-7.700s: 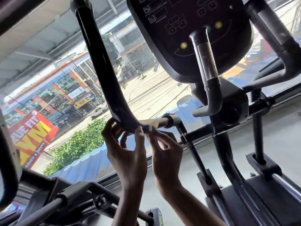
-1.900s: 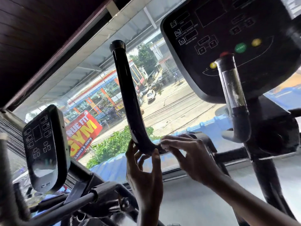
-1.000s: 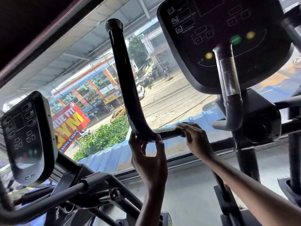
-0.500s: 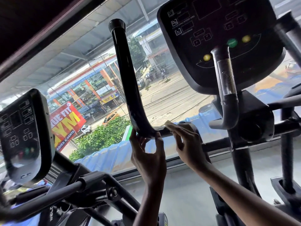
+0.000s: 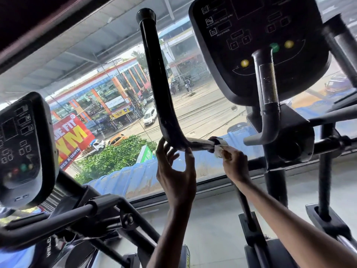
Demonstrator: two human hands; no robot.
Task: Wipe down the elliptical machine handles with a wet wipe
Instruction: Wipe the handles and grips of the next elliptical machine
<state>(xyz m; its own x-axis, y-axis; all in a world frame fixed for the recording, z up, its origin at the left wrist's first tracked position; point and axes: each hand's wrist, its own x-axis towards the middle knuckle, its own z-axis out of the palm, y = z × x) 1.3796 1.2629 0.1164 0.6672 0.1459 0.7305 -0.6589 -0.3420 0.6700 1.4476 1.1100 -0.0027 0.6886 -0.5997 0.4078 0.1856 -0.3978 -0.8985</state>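
The elliptical's black left moving handle (image 5: 154,74) rises in the middle of the head view and bends into a horizontal bar (image 5: 199,144) with a wet sheen. My left hand (image 5: 174,171) holds the bend from below, thumb and fingertips on the handle. My right hand (image 5: 230,161) pinches a white wet wipe (image 5: 219,150) against the right end of that bar, by the joint collar. The grey fixed handle with its metal sensor strip (image 5: 267,86) stands in front of the console (image 5: 257,41).
A second machine's console (image 5: 23,147) and black arms (image 5: 77,213) stand close at the left. The right moving handle (image 5: 342,45) crosses the top right corner. A large window (image 5: 108,89) faces a street. Grey floor (image 5: 208,225) lies below.
Over the last second my right hand slid right along the horizontal bar to the joint collar with the wipe. My left hand stayed at the handle's bend. The camera shifted slightly.
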